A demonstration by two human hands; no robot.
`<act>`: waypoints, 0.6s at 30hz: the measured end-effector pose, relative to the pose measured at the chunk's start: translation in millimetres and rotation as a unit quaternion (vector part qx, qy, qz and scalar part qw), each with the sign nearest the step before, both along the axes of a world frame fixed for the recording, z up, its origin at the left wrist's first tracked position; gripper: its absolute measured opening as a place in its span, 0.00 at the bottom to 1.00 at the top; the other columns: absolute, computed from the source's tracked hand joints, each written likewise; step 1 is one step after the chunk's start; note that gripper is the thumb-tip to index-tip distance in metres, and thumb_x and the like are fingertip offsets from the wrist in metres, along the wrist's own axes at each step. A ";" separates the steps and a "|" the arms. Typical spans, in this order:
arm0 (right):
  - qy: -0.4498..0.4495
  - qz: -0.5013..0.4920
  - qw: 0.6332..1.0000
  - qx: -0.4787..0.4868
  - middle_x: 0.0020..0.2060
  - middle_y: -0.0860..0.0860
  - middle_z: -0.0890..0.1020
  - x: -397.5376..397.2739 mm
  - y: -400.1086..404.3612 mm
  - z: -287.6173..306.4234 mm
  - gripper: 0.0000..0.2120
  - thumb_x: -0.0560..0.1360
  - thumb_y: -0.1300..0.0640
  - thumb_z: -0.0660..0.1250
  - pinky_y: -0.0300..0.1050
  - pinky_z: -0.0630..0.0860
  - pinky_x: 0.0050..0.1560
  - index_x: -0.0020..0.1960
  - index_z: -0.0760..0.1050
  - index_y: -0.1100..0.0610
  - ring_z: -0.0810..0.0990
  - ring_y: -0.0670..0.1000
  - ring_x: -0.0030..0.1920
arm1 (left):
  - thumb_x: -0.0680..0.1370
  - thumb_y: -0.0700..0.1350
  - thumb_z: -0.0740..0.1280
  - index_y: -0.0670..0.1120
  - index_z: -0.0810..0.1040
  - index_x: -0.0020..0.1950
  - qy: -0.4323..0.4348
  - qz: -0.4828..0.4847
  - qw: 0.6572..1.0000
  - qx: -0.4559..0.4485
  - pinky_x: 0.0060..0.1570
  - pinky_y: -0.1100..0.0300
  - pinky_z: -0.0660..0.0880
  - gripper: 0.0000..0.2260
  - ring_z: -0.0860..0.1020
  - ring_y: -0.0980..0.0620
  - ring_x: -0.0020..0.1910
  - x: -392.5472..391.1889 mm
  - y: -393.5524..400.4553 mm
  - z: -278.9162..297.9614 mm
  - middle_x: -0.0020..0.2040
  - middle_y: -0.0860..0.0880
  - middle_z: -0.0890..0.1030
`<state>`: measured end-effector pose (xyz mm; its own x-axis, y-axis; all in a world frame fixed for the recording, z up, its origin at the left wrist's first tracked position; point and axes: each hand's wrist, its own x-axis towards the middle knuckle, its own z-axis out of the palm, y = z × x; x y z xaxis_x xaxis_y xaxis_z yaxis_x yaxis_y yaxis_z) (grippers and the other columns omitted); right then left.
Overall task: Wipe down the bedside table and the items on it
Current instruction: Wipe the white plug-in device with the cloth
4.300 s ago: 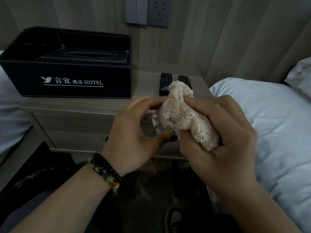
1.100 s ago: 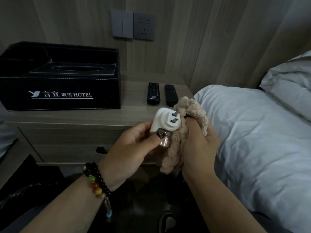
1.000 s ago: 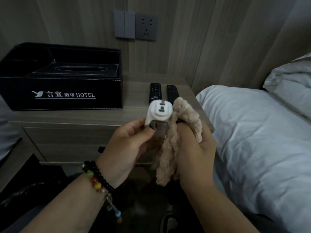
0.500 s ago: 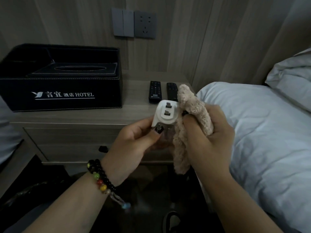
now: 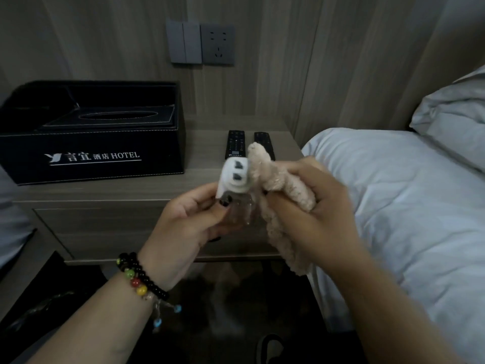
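Nearest: left hand, beaded bracelet at wrist, fingers and thumb curled round a plug-in device with white head, two dark prongs facing up, and clear bottle below; held in the air in front of the table's drawer front. Right hand bunched round a beige fluffy cloth, cloth touching the device's right side, one end poking up, the other hanging below the hand. Behind: bedside table, wood grain. On top, left: black tissue box marked HOTEL. On top, right rear: two black remotes, side by side. Right: white bed, pillow. Farthest: wall panel with switch and socket.
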<state>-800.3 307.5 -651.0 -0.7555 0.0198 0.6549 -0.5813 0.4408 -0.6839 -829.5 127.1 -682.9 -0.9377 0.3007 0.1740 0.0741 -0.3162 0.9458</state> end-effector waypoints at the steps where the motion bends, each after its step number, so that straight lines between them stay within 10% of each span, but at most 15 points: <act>1: -0.005 0.005 1.000 0.017 0.42 0.49 0.79 -0.1 -2.6 -1.8 0.10 0.70 0.58 0.71 0.30 0.71 0.42 0.51 0.81 0.56 0.78 0.44 0.42 | 0.70 0.39 0.66 0.42 0.79 0.58 -0.018 0.022 0.999 0.031 0.45 0.56 0.80 0.16 0.83 0.45 0.49 -2.1 1.6 1.0 0.52 0.41 0.84; 18: -0.059 -0.206 0.976 -0.021 0.43 0.48 0.77 -65.1 10.2 -17.0 0.09 0.72 0.54 0.67 0.34 0.67 0.39 0.51 0.80 0.53 0.74 0.44 0.41 | 0.73 0.36 0.70 0.42 0.79 0.59 0.026 0.260 0.963 -0.073 0.45 0.60 0.78 0.14 0.82 0.51 0.47 -85.0 54.8 48.6 0.50 0.45 0.83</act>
